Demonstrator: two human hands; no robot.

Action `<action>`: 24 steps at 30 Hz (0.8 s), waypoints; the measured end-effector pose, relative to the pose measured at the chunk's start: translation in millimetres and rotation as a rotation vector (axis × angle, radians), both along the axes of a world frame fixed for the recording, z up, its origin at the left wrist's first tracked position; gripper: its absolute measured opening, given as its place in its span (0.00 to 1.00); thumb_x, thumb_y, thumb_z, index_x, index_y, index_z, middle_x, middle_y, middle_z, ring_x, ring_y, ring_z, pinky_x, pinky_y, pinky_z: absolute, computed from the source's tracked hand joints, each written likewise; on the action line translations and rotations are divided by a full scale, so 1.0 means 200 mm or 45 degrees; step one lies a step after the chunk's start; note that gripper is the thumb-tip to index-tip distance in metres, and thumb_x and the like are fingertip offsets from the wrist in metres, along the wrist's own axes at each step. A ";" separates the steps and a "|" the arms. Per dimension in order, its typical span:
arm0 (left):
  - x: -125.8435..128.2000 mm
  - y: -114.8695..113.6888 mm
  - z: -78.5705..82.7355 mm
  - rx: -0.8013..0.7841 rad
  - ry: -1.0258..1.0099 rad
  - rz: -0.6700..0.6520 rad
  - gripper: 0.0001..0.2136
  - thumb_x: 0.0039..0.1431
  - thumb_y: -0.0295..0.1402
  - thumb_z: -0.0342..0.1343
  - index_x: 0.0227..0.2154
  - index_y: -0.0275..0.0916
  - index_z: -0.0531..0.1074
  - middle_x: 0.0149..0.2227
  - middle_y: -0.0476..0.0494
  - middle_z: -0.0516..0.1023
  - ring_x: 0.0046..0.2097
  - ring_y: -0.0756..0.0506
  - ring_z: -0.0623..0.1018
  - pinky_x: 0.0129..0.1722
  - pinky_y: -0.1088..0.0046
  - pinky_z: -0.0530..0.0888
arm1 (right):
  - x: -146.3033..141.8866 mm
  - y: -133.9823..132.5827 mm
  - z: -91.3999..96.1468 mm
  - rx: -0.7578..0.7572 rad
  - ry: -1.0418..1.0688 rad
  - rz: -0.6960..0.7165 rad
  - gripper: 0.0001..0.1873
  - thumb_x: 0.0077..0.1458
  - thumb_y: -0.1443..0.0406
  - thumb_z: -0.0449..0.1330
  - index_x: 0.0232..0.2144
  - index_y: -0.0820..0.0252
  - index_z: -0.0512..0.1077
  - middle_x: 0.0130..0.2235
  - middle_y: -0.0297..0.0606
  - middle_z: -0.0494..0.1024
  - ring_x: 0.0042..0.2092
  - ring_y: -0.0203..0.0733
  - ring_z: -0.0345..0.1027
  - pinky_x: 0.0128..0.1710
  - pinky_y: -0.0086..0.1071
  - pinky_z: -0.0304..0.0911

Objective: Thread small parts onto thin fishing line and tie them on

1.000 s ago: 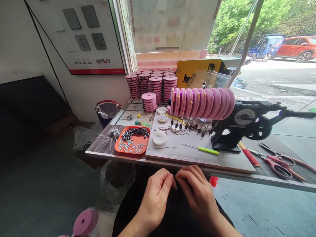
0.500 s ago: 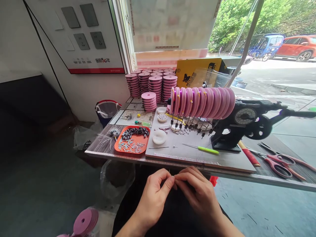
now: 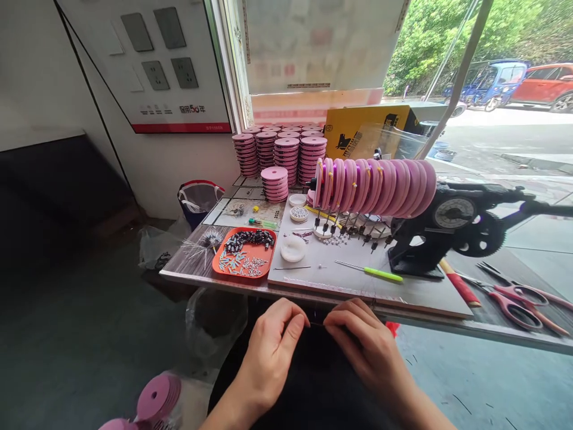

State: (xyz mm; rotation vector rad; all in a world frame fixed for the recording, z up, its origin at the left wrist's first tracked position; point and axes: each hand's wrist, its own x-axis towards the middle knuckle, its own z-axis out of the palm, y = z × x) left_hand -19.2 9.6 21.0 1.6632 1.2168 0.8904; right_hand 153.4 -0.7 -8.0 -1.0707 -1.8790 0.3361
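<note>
My left hand (image 3: 274, 349) and my right hand (image 3: 371, 346) are held low over my lap, just off the front edge of the table. Both are closed in a pinch, thumb against fingers. A short stretch of thin line (image 3: 316, 324) shows taut across the small gap between the fingertips; its ends are hidden in the grips. Beyond the hands, a grey board (image 3: 340, 292) carries a needle tool with a lime-green handle (image 3: 382, 274), a thin metal needle (image 3: 292, 267) and a round white dish (image 3: 293, 248).
A black hand-cranked winder (image 3: 416, 251) carries a row of pink spools (image 3: 376, 186) with small black pieces hanging below. An orange tray (image 3: 216, 269) of small parts sits left. Pink-handled scissors (image 3: 514, 307) lie right. Stacked pink spools (image 3: 289, 158) and a yellow box (image 3: 358, 128) stand behind.
My hands have moved apart, the left one going left and the right one slightly right. Thin line now shows between the fingertips that were together before. The view has shifted a little.
</note>
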 end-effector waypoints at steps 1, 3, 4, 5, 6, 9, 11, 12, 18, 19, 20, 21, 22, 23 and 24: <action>0.01 -0.01 0.00 0.009 0.014 -0.007 0.11 0.60 0.36 0.47 0.25 0.40 0.69 0.27 0.47 0.70 0.31 0.46 0.70 0.32 0.75 0.64 | 0.00 0.00 0.00 0.006 -0.009 0.008 0.08 0.58 0.71 0.52 0.29 0.58 0.67 0.27 0.35 0.71 0.30 0.40 0.64 0.28 0.30 0.62; 0.02 -0.01 0.00 0.023 0.038 0.000 0.11 0.60 0.35 0.48 0.24 0.40 0.68 0.27 0.47 0.70 0.31 0.46 0.69 0.32 0.74 0.64 | -0.01 0.00 -0.01 0.022 -0.026 0.023 0.08 0.58 0.71 0.52 0.29 0.58 0.67 0.27 0.35 0.71 0.30 0.39 0.64 0.28 0.30 0.63; 0.02 -0.02 0.00 0.031 0.047 0.010 0.11 0.59 0.35 0.48 0.23 0.40 0.68 0.27 0.47 0.70 0.31 0.46 0.69 0.32 0.74 0.64 | -0.01 0.00 -0.01 0.033 -0.043 0.022 0.07 0.58 0.71 0.52 0.30 0.58 0.67 0.28 0.35 0.72 0.31 0.39 0.64 0.29 0.31 0.63; 0.02 -0.02 -0.01 0.041 0.053 0.025 0.11 0.59 0.34 0.49 0.23 0.40 0.67 0.27 0.47 0.70 0.31 0.46 0.69 0.32 0.74 0.63 | -0.02 0.00 -0.01 0.046 -0.066 0.017 0.05 0.58 0.70 0.53 0.31 0.58 0.68 0.30 0.36 0.72 0.32 0.40 0.65 0.30 0.32 0.64; 0.02 -0.02 -0.01 0.051 0.059 0.039 0.10 0.59 0.34 0.49 0.23 0.40 0.67 0.27 0.47 0.70 0.31 0.46 0.69 0.32 0.74 0.63 | -0.03 0.00 0.00 0.066 -0.094 0.011 0.03 0.58 0.68 0.54 0.33 0.58 0.68 0.31 0.37 0.73 0.33 0.41 0.65 0.32 0.33 0.64; 0.00 -0.04 -0.03 0.086 0.084 0.066 0.10 0.59 0.33 0.49 0.23 0.40 0.67 0.26 0.47 0.69 0.31 0.46 0.69 0.32 0.73 0.63 | -0.06 0.02 0.01 0.153 -0.148 0.028 0.03 0.57 0.68 0.55 0.33 0.58 0.69 0.31 0.37 0.73 0.33 0.41 0.66 0.33 0.34 0.64; -0.02 -0.05 -0.03 0.111 0.103 0.076 0.11 0.60 0.33 0.48 0.23 0.40 0.67 0.26 0.46 0.70 0.31 0.46 0.69 0.32 0.73 0.63 | -0.09 0.03 0.03 0.193 -0.148 0.073 0.06 0.58 0.71 0.53 0.29 0.58 0.68 0.28 0.35 0.73 0.31 0.39 0.65 0.31 0.33 0.63; -0.03 -0.06 -0.03 0.120 0.114 0.085 0.11 0.60 0.32 0.48 0.23 0.40 0.67 0.27 0.46 0.70 0.31 0.46 0.69 0.33 0.73 0.63 | -0.10 0.04 0.04 0.199 -0.144 0.091 0.08 0.57 0.72 0.53 0.29 0.58 0.67 0.28 0.35 0.73 0.30 0.38 0.65 0.30 0.32 0.63; -0.12 0.04 0.02 0.182 0.224 0.005 0.09 0.59 0.31 0.49 0.27 0.41 0.72 0.30 0.43 0.74 0.36 0.43 0.71 0.38 0.70 0.64 | -0.13 0.08 0.06 0.206 -0.118 0.132 0.06 0.56 0.72 0.53 0.30 0.58 0.68 0.28 0.37 0.73 0.30 0.40 0.67 0.30 0.32 0.64; -0.15 0.09 0.02 0.223 0.259 -0.013 0.08 0.58 0.31 0.50 0.28 0.41 0.74 0.31 0.43 0.74 0.37 0.43 0.71 0.40 0.69 0.64 | -0.12 0.09 0.06 0.204 -0.111 0.123 0.06 0.56 0.72 0.53 0.30 0.57 0.68 0.28 0.37 0.74 0.30 0.40 0.67 0.30 0.32 0.65; -0.18 0.15 0.03 0.275 0.309 0.007 0.07 0.58 0.30 0.51 0.29 0.42 0.74 0.33 0.43 0.75 0.39 0.42 0.71 0.41 0.68 0.63 | -0.12 0.09 0.05 0.199 -0.103 0.111 0.06 0.56 0.72 0.53 0.30 0.57 0.68 0.28 0.37 0.74 0.30 0.40 0.67 0.30 0.33 0.65; -0.21 0.21 0.03 0.341 0.387 0.066 0.07 0.57 0.30 0.51 0.30 0.42 0.75 0.34 0.43 0.74 0.39 0.42 0.71 0.41 0.67 0.63 | -0.11 0.10 0.04 0.190 -0.098 0.101 0.06 0.55 0.72 0.53 0.30 0.57 0.68 0.28 0.37 0.74 0.30 0.40 0.68 0.31 0.33 0.65; -0.23 0.27 0.03 0.414 0.512 0.131 0.07 0.56 0.28 0.52 0.29 0.42 0.75 0.33 0.44 0.74 0.39 0.42 0.71 0.41 0.66 0.64 | -0.11 0.10 0.04 0.181 -0.096 0.095 0.06 0.55 0.72 0.54 0.30 0.57 0.68 0.29 0.37 0.74 0.31 0.41 0.68 0.31 0.33 0.65; -0.26 0.33 0.03 0.463 0.682 0.156 0.07 0.55 0.26 0.52 0.28 0.42 0.75 0.33 0.44 0.73 0.38 0.42 0.70 0.40 0.66 0.64 | -0.11 0.11 0.03 0.173 -0.103 0.097 0.05 0.55 0.72 0.54 0.30 0.57 0.68 0.29 0.37 0.74 0.31 0.41 0.68 0.31 0.33 0.65; -0.27 0.38 0.02 0.488 0.826 0.163 0.07 0.53 0.25 0.52 0.28 0.42 0.75 0.33 0.45 0.73 0.38 0.42 0.70 0.40 0.66 0.64 | -0.10 0.11 0.03 0.169 -0.108 0.100 0.05 0.54 0.72 0.55 0.31 0.57 0.68 0.29 0.37 0.74 0.31 0.41 0.68 0.31 0.33 0.65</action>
